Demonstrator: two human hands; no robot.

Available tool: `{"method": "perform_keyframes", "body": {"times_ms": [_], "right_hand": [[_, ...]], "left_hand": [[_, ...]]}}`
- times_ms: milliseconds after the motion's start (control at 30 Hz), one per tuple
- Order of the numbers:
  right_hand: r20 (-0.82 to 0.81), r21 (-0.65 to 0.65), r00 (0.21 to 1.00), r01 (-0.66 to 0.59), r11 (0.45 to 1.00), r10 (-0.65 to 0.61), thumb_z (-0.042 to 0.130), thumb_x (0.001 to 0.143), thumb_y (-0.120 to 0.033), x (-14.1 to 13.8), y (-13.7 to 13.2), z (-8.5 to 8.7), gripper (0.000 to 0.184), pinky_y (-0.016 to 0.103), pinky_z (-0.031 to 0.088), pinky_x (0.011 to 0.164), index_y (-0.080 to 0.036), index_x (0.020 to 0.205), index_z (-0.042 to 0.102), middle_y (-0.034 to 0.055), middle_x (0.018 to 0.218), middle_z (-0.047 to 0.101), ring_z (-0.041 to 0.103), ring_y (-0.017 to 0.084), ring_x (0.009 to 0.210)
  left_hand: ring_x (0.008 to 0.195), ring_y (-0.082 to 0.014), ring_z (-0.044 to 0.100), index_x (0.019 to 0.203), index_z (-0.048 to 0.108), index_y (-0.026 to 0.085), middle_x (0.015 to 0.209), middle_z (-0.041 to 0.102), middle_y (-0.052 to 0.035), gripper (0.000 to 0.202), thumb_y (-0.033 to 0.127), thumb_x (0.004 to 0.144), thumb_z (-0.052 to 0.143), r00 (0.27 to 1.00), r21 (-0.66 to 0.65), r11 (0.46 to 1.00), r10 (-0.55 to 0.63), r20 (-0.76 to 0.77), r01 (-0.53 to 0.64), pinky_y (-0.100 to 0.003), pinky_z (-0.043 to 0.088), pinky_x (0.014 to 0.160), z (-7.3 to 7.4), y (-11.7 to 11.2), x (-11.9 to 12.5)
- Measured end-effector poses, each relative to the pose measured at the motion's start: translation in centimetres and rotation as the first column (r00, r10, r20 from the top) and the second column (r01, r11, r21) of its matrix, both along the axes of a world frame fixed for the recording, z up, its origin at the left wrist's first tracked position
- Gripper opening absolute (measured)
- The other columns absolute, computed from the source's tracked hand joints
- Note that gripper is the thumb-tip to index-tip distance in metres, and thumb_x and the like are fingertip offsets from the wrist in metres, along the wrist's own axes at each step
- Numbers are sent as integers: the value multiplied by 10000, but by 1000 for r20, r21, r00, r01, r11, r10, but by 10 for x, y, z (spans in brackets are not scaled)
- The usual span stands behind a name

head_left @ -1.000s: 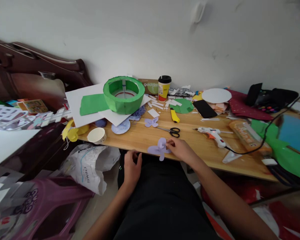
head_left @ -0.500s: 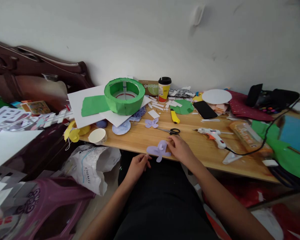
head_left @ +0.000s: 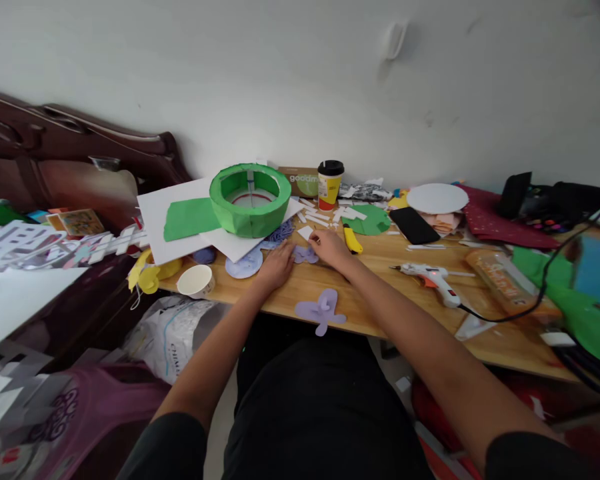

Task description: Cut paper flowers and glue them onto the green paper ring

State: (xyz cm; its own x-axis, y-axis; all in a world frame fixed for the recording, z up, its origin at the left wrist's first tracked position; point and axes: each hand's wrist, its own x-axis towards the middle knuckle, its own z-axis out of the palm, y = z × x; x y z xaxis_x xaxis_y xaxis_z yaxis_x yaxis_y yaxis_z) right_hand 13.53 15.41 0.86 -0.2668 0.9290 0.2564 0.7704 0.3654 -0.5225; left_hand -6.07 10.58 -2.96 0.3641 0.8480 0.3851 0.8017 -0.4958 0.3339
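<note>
A small purple paper flower [head_left: 304, 255] lies on the table between my hands. My left hand [head_left: 279, 264] rests at its left with fingers stretched out, close to a pale blue disc [head_left: 244, 264] and dark purple shredded strands [head_left: 282, 232]. At the flower's upper right edge, my right hand [head_left: 331, 249] is closed with the fingertips pinched on a petal, beside a small white card [head_left: 305, 232]. My right hand and forearm cover the place where the scissors lay. A larger purple paper flower [head_left: 322, 311] sits at the table's front edge, touched by neither hand.
Behind are a green ring-shaped box [head_left: 251, 217] and a lidded cup [head_left: 330, 187]. A yellow cutter [head_left: 352, 239], black phone [head_left: 414, 225] and glue gun [head_left: 433, 277] with its cable lie to the right. A white paper bowl [head_left: 196, 281] stands at the left edge.
Both hands have left the larger purple flower at the front edge and reached forward to the smaller one. My right arm now hides the scissors. The view has shifted slightly.
</note>
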Motion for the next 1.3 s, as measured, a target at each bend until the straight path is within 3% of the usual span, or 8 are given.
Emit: {"method": "perform_keyframes", "body": {"times_ms": [100, 233, 433, 600, 833, 1100, 1300], "right_hand": [[31, -52, 999, 13, 999, -11, 609, 837, -198, -3, 5, -8, 142, 309, 458, 828, -172, 891, 738, 101, 903, 732, 646, 224, 890], [58, -122, 998, 24, 992, -17, 645, 818, -252, -4, 4, -16, 138, 282, 475, 754, -186, 860, 759, 84, 889, 747, 664, 209, 833], [93, -157, 995, 53, 986, -39, 636, 800, -214, -8, 2, -17, 138, 244, 460, 711, -190, 865, 755, 66, 912, 749, 657, 174, 820], [125, -184, 991, 67, 981, -44, 624, 795, -208, -9, 2, -16, 127, 233, 446, 676, -186, 840, 740, 64, 879, 743, 646, 163, 770], [169, -200, 984, 89, 976, -55, 654, 768, -218, -10, 2, -15, 81, 234, 435, 682, -182, 786, 724, 70, 862, 740, 648, 184, 801], [170, -210, 984, 85, 974, -49, 646, 798, -262, -10, 1, -13, 115, 222, 424, 685, -180, 820, 723, 66, 885, 740, 641, 169, 817], [157, -240, 987, 69, 968, -32, 678, 762, -228, -11, 2, -17, 93, 207, 407, 622, -177, 822, 727, 46, 834, 742, 640, 148, 754]], "left_hand": [[1355, -270, 431, 1343, 487, 105, 1424, 503, -181, 414, 241, 963, 396, 998, 3, 1000, -6, -56, 6, -465, 337, 1104, -7, -2, 0], [1319, -269, 475, 1316, 522, 130, 1361, 565, -164, 389, 250, 971, 387, 995, 16, 1000, 3, -98, -2, -462, 345, 1098, -6, -7, -1], [1249, -253, 534, 1232, 604, 157, 1268, 638, -119, 345, 206, 957, 402, 990, 15, 1000, -22, -140, 25, -425, 370, 1086, -3, -9, -1], [1229, -246, 557, 1326, 525, 141, 1318, 601, -151, 397, 177, 959, 378, 988, -28, 999, 13, -155, -17, -404, 419, 1045, -7, -9, -3], [1270, -231, 528, 1387, 445, 156, 1391, 541, -155, 461, 106, 934, 375, 984, -87, 994, 48, -170, -63, -362, 445, 1023, -14, -8, -4], [1302, -225, 490, 1395, 426, 137, 1394, 531, -161, 481, 84, 921, 359, 987, -71, 997, 26, -160, -38, -356, 430, 1038, -13, -10, -4], [1390, -215, 378, 1405, 425, 133, 1476, 455, -129, 477, 113, 935, 350, 987, -33, 999, -28, -161, 23, -377, 312, 1141, -14, -8, -4]]}}
